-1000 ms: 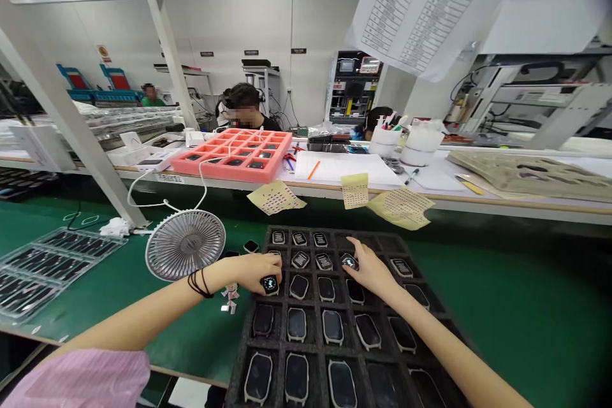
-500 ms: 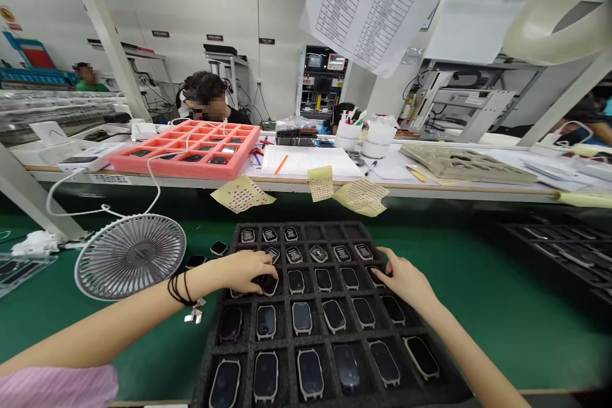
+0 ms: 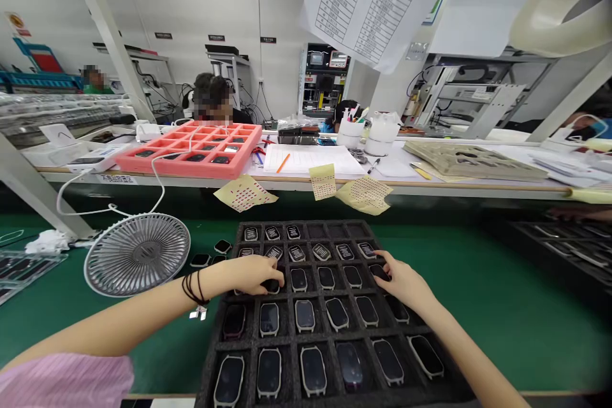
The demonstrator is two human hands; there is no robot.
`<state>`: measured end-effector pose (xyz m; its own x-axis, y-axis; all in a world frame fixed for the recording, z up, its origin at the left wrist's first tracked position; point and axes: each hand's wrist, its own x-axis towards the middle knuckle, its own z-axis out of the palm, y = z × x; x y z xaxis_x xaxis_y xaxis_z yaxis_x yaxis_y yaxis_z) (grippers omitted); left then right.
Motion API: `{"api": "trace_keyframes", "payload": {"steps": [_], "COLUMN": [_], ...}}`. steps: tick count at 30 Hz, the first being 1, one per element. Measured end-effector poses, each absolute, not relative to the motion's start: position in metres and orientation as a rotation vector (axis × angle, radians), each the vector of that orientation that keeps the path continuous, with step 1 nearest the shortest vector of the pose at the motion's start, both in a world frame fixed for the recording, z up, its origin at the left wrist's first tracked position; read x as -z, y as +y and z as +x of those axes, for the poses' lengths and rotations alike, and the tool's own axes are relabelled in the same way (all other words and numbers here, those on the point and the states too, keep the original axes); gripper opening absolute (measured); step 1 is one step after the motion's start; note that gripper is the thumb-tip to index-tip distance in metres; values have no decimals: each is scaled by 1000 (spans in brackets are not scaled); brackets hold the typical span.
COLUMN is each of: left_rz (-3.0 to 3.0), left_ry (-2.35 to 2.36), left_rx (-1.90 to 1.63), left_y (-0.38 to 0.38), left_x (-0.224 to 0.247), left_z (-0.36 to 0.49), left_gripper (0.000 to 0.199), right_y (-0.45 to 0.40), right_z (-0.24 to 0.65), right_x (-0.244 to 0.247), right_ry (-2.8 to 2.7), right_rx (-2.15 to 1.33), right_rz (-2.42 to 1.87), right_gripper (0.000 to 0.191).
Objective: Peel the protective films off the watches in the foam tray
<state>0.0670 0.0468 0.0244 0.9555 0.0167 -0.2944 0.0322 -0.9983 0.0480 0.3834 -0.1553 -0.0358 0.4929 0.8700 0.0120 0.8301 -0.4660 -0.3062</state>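
- Nearest, a pink sleeve [image 3: 62, 379] covers the person's left upper arm, and black hair ties [image 3: 194, 287] circle the left wrist.
- The left hand [image 3: 248, 274] reaches over the black foam tray [image 3: 282, 339], its grip curled and seemingly pinching a dark smartwatch [image 3: 272, 286], though the fingers hide most of it.
- The right hand [image 3: 406, 284] rests at the tray's right side, its grip loosely curved, with fingertips [image 3: 385, 260] on another smartwatch [image 3: 380, 272]; whether it is pinching, I cannot tell.
- Rows of smartwatch bodies [image 3: 313, 371] sit one per compartment in the tray, screens up; several far compartments show none.
- Left of the tray on the green table mat [image 3: 502, 319] stand a grey desk fan [image 3: 137, 255] and loose watches [image 3: 201, 260], with a clear plastic tray [image 3: 23, 268] beyond.
- Yellow dotted sheets [image 3: 364, 194] hang from the far table's edge.
- On that far table are a coral foam tray [image 3: 176, 169] holding dark devices, a paper form [image 3: 310, 159] with an orange pencil [image 3: 283, 163], white cups [image 3: 377, 140] and a beige moulded tray [image 3: 473, 160].
- Farther back, co-workers [image 3: 215, 102] sit near a test machine [image 3: 325, 76], under a hanging printed chart [image 3: 373, 0].
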Motion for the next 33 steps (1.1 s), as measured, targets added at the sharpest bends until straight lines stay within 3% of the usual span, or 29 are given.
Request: {"api": "trace_keyframes", "payload": {"steps": [33], "left_rz": [3011], "left_ry": [-26], "left_rx": [493], "left_y": [55], "left_x": [-27], "left_z": [77], "left_gripper": [34], "right_y": [-152], "right_z": [382], "right_x": [37], "right_ry": [-1428], "right_rx": [-215], "right_rz": [-2401], "right_gripper": [44]}}
